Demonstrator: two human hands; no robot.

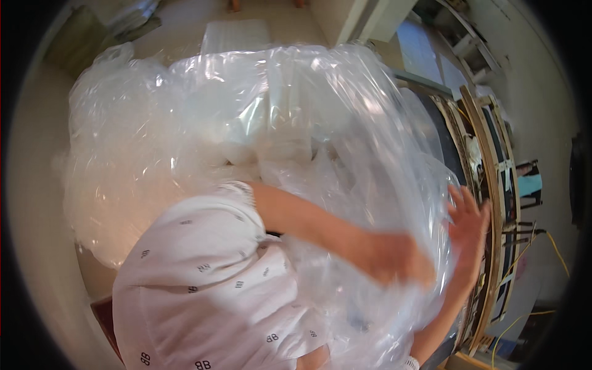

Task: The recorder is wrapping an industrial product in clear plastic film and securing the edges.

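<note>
A large mass of clear plastic film [246,117] is heaped in loose, shiny folds in front of me and stretches to the right. From its white sleeve, my left arm reaches across the film. My left hand [401,259] is over the folds on the right, smeared by motion, with its fingers not readable. Farther right, my right hand [467,219] is raised at the edge of the film. Its fingers are stretched out and apart, and nothing shows gripped in them. Whether the right palm touches the film is hard to make out.
A wooden frame [490,203] runs along the right side, close to my right hand. Yellow cable [557,251] hangs beyond it. Pale floor [296,28] shows behind the film, and a greenish bundle [80,40] lies at the far left.
</note>
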